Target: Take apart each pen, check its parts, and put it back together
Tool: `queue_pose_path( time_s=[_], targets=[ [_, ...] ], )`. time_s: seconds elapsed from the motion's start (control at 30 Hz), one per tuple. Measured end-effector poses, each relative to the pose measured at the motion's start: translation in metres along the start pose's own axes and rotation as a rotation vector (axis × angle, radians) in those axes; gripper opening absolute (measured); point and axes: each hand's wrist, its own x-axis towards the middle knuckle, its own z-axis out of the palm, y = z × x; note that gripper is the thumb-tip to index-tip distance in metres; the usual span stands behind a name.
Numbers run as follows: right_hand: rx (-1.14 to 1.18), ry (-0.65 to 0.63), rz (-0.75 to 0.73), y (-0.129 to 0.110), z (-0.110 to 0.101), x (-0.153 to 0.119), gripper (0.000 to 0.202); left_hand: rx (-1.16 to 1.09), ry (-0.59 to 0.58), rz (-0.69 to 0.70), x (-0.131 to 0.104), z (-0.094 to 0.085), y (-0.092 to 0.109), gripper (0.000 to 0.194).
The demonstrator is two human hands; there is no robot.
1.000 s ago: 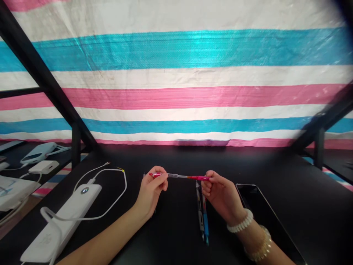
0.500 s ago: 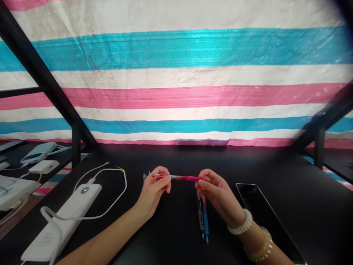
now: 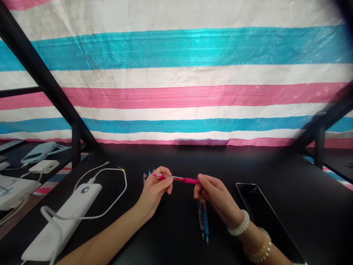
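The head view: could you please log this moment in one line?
left hand: holds red pen; right hand: holds its pink end; table: blue pen, phone, power bank

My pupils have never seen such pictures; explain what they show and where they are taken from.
There is no machine: one camera, worn on a person's head, looks forward and down at that person's bare left hand and right hand. Between them, the hands hold a slim red-and-clear plastic pen. On the black table lie a long white plastic power bank with a thin white cable, a slim grey pen beside a slim blue pen, and a dark rectangular phone.
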Motion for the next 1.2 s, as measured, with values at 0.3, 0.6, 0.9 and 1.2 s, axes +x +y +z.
queue_pose_path(
  time_s=[0.3, 0.6, 0.9, 1.2],
  targets=[
    [-0.061, -0.01, -0.086, 0.0018, 0.0012, 0.0003, 0.041, -0.031, 0.078, 0.005, 0.0012, 0.0026, 0.0022, 0.018],
    [-0.31, 0.01, -0.169, 0.0066, 0.0032, -0.001, 0.025, -0.029, 0.078, 0.01, 0.0012, 0.0021, 0.0014, 0.018],
    [-0.371, -0.003, -0.18, 0.0046, 0.003, -0.0014, 0.037, -0.03, 0.075, 0.03, 0.0021, 0.0014, 0.0011, 0.016],
    [-0.396, -0.005, -0.209, 0.0033, 0.002, -0.0025, 0.03, -0.029, 0.074, 0.031, 0.0027, 0.0006, -0.0004, 0.015]
  ],
)
